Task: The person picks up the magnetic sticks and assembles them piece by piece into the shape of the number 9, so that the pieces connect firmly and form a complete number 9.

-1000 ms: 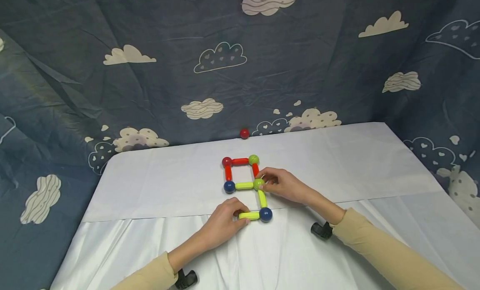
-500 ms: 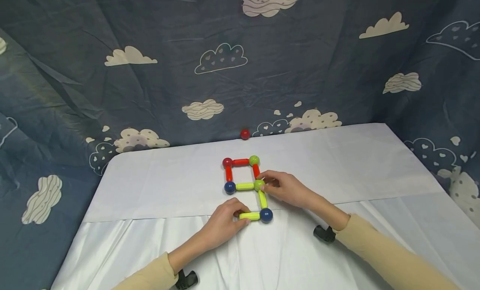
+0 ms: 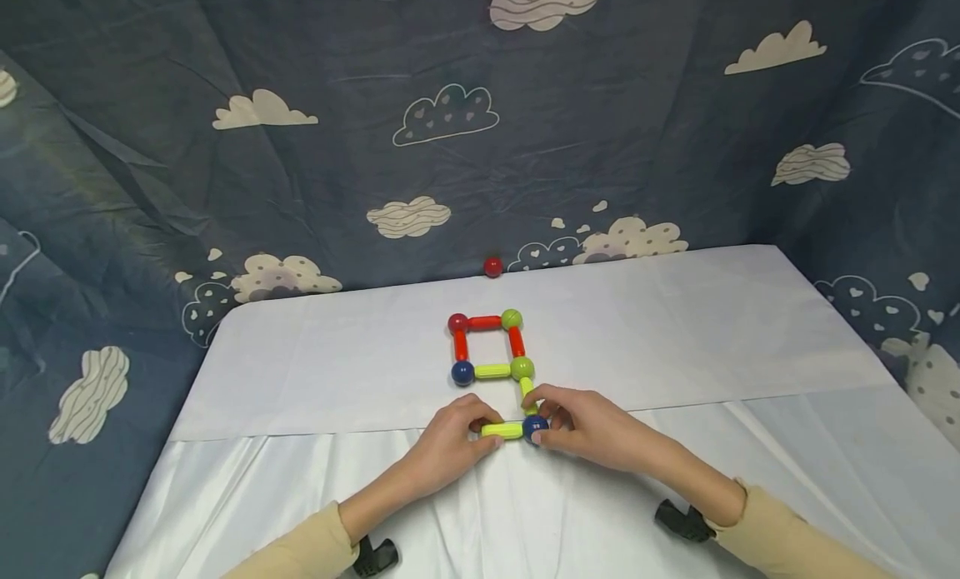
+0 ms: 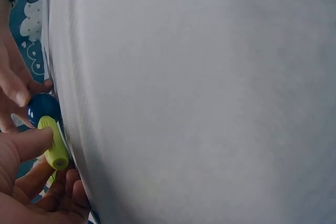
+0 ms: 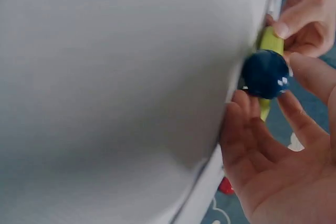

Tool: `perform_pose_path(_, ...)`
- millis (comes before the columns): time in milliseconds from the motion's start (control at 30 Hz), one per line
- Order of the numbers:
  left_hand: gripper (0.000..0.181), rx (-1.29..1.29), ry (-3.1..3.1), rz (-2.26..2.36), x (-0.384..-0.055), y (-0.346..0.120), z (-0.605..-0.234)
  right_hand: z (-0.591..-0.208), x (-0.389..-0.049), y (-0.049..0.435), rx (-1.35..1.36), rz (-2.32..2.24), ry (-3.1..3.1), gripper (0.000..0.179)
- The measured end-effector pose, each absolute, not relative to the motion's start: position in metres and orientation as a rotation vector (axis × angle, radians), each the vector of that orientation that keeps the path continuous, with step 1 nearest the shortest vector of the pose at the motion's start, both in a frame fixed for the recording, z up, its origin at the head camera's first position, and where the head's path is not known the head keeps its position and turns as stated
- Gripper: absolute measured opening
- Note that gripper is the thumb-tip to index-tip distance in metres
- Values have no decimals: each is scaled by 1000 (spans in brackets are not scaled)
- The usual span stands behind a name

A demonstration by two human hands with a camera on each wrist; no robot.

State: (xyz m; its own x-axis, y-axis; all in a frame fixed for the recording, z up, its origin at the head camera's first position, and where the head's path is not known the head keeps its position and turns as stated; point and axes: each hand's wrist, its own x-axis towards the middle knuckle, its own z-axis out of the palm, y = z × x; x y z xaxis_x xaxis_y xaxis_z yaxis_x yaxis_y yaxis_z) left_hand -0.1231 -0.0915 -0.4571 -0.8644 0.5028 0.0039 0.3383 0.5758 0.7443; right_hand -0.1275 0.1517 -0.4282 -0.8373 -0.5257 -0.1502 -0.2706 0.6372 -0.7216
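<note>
In the head view my left hand (image 3: 450, 447) pinches a yellow-green magnetic rod (image 3: 501, 431) between thumb and fingers. The rod's right end meets a blue ball (image 3: 534, 427), which my right hand (image 3: 603, 433) holds at its right side with thumb and fingertips. Another yellow-green rod (image 3: 526, 386) runs up from that ball to a green ball (image 3: 522, 367), partly covered by my right index finger. Beyond lies a square of rods, with a second blue ball (image 3: 462, 372), a red ball (image 3: 457, 323) and another green ball (image 3: 512, 318) at its other corners.
A loose red ball (image 3: 492, 267) rests at the table's back edge against the dark cloud-patterned cloth (image 3: 337, 162). White cloth (image 3: 675, 329) covers the table, with a seam across it. Black wrist devices (image 3: 684, 521) sit under both forearms.
My right hand has left the green ball and come down toward me to the near blue ball. The left hand keeps its pinch on the rod; the square looks unchanged.
</note>
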Motion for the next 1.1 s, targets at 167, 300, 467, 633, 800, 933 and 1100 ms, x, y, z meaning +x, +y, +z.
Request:
perform_pose_path(167, 16, 701, 2596, 1155, -124, -91, -456, -434, -128, 153, -653, -1049, 2494, 28)
perform_pose_path(300, 19, 727, 2597, 1140, -126, -92, -450, -437, -129, 156, -668, -1090, 2469, 28)
perform_pose_path(467, 23, 736, 2637, 1123, -145, -96, -431, -439, -129, 159, -699, -1114, 2459, 28)
perform_pose_path(633, 24, 637, 2752, 1094, -195, -97, -409, -439, -129, 159, -702, -1126, 2443, 29)
perform_pose_path(800, 25, 523, 2862, 1049, -257, -93, -398, -437, -129, 158, -688, -1120, 2436, 28)
perform_pose_path(933, 26, 448, 2904, 1000, -297, -84, -397, -437, -128, 157, -682, -1112, 2441, 28)
perform_pose_path(1100, 30, 405, 2904, 1014, -329, -69, -403, -439, -127, 157, -678, -1106, 2452, 28)
